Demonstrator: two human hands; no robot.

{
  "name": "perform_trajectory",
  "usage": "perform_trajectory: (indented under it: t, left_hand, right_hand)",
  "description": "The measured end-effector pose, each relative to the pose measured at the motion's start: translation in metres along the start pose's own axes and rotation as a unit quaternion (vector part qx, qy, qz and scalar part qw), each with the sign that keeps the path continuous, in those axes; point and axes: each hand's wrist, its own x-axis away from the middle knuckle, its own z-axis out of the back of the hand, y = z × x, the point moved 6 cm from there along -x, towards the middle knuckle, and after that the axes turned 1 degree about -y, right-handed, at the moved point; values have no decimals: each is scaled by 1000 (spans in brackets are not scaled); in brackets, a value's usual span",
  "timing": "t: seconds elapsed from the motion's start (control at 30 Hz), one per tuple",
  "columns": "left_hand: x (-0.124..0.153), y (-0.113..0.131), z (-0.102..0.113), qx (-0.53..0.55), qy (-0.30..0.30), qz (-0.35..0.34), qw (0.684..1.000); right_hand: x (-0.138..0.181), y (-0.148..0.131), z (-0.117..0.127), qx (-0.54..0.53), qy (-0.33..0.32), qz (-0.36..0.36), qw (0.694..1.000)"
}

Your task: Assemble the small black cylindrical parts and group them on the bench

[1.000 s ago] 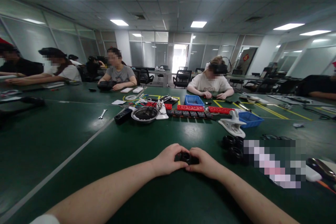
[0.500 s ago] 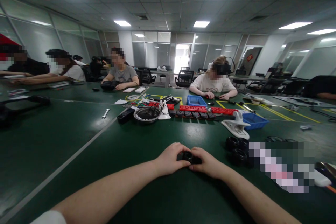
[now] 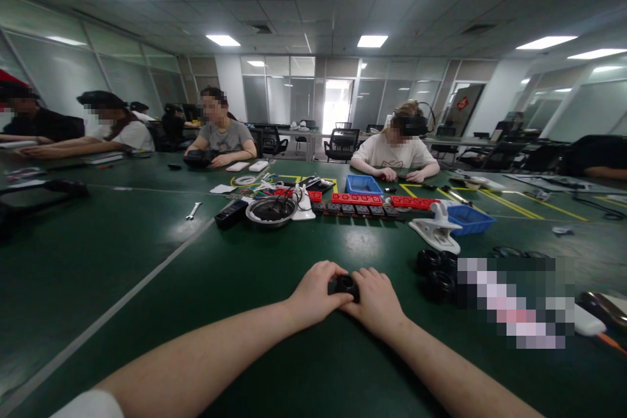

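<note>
Low over the green table [image 3: 235, 353], both hands meet around a small black round part [image 3: 345, 285] with a ring-shaped opening on top. My left hand [image 3: 316, 294] grips its left side, the fingers curled behind and the thumb in front. My right hand [image 3: 379, 300] closes on the right side, its fingers bent over the far edge. Between them they cover much of the part, so its exact kind is unclear. Several black wheel-like rings [image 3: 441, 285] sit to the right of my right hand.
Beyond the hands are a round metal dish [image 3: 271, 223], a white clip stand [image 3: 435, 235], a blue tray [image 3: 469, 228], red strips [image 3: 356, 199] and a dark block [image 3: 231, 214]. A wrench [image 3: 194, 211] lies left. People sit across the table, one wearing a headset [image 3: 410, 124].
My right hand has turned, and its fingers now bend further over the black part. The left hand keeps its grip. The whole view has shifted slightly.
</note>
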Motion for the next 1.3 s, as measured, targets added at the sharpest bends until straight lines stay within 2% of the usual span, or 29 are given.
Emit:
perform_trajectory:
  t: [0.1,0.2,0.27,0.33,0.53,0.67,0.77,0.87,1.0,1.13,1.23,1.3]
  left_hand:
    - [1,1,1,12,-27,-15,999]
    - [1,-1,-3,51,-65,-13,996]
    - [1,-2,-6,75,-89,-13,993]
    - [1,-1,-7,74,-92,-17,993]
    - [3,4,-4,20,-43,-17,999]
    - [5,4,-1,-7,-15,-24,1000]
    - [5,5,1,-13,-21,-38,999]
    - [5,9,2,-6,-43,-64,997]
    - [6,14,6,7,-60,-90,994]
    - [6,14,4,12,-76,-96,992]
    - [7,15,2,11,-80,-95,992]
    - [6,13,0,7,-72,-76,995]
  right_hand:
    - [2,3,3,-95,-36,45,994]
    - [2,6,2,-217,-117,107,963]
    - [2,11,1,-270,-159,107,944]
    - [0,16,0,-296,-170,88,936]
    - [-3,15,-7,-248,-126,37,960]
    - [-2,4,-2,-105,-55,21,993]
    - [1,-2,5,-38,-16,27,999]
    - [4,-3,8,-99,-40,72,992]
    - [4,3,7,-234,-134,127,955]
    - [1,11,6,-281,-148,101,943]
    - [1,11,2,-260,-138,67,953]
    - [2,8,1,-210,-120,40,970]
